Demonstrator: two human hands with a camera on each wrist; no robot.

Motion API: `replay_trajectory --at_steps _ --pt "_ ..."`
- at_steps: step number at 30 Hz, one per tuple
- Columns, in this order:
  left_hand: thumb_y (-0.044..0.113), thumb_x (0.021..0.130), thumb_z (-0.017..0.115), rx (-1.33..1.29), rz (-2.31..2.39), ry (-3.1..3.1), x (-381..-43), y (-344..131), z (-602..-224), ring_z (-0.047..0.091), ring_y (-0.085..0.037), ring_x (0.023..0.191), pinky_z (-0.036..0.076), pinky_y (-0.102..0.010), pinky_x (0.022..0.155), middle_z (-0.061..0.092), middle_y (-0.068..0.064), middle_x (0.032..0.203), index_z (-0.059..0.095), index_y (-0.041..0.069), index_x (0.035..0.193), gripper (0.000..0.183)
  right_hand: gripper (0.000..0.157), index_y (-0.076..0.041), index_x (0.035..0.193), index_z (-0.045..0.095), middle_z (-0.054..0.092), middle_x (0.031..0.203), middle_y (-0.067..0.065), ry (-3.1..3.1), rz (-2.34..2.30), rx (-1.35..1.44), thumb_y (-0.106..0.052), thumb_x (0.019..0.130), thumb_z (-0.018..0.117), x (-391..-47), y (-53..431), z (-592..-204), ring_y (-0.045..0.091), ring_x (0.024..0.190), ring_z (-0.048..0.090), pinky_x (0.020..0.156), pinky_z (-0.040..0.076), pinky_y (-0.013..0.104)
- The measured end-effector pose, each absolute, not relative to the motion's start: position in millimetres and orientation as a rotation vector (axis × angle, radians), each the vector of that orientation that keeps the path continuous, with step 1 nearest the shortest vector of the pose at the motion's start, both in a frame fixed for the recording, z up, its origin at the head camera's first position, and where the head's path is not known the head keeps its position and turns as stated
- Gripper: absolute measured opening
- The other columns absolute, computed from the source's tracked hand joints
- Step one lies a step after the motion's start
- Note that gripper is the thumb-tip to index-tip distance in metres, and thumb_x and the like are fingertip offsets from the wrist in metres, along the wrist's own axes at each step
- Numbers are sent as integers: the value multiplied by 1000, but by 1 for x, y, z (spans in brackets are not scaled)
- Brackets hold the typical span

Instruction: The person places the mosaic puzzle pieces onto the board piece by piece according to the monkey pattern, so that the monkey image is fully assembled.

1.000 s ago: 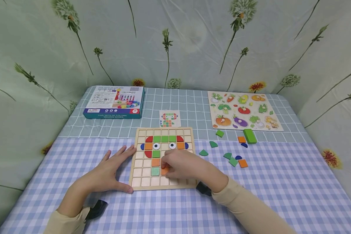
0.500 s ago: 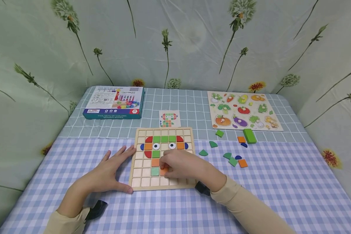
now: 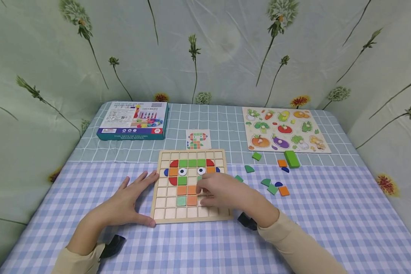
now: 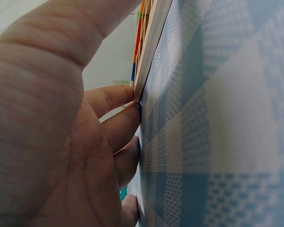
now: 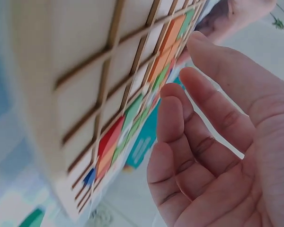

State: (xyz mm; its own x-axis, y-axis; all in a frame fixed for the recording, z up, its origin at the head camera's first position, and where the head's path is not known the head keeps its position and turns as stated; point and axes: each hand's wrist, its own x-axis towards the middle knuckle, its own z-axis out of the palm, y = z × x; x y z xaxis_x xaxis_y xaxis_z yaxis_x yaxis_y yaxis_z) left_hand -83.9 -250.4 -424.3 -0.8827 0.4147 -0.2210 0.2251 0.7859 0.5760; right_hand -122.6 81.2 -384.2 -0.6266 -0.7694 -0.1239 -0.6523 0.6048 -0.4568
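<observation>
A dandelion-print backdrop (image 3: 140, 49) is filling the upper frame, and a gingham-covered worktop (image 3: 198, 247) is spreading across the lower part. At the centre, a wooden grid board (image 3: 181, 220) is lying flat, with coloured tiles sitting in some of its cells, including orange square tiles (image 3: 192, 200). The left hand (image 3: 125, 203), at centre left, is reaching out with straight, spread fingers, touching the board's left rim without gripping it. The right hand (image 3: 222, 192) is hovering over the board's right half, its fingers loosely bent, thumb standing apart, seemingly holding nothing; whether a fingertip is touching the board, I cannot tell. At right of centre, loose tiles (image 3: 284, 190) are lying on the cloth.

The tiles are looking light, stiff and thin, probably smooth enough for skidding, so pinching opposite edges should be working better than pressing the face. The board is looking rigid and fairly light; steadying it by the rim would be keeping it from sliding while tiles are going in
</observation>
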Motion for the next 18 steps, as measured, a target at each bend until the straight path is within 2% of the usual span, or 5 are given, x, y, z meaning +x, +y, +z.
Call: replay_trajectory --at_steps 5,12,18 --pt "72 60 95 480 785 2643 -84 -250 -424 12 -46 167 -3 -80 127 25 -7 180 28 27 171 137 16 -12 109 78 70 97 0 2567 -592 -1026 -19 95 83 -122 110 -380 9 79 56 71 52 23" --pt "71 61 95 471 787 2637 -83 -250 -424 12 -45 168 -3 -79 127 24 -7 181 27 27 171 137 23 -12 113 78 72 100 -2 2682 -598 -812 -19 92 86 -121 164 -379 12 91 65 84 59 31" --pt "72 60 95 463 776 2639 -83 -250 -423 12 -45 167 -3 -78 128 24 -7 181 27 28 172 138 28 -11 116 77 74 103 -2 2736 -622 -597 -17 90 87 -120 216 -382 15 94 66 87 60 40"
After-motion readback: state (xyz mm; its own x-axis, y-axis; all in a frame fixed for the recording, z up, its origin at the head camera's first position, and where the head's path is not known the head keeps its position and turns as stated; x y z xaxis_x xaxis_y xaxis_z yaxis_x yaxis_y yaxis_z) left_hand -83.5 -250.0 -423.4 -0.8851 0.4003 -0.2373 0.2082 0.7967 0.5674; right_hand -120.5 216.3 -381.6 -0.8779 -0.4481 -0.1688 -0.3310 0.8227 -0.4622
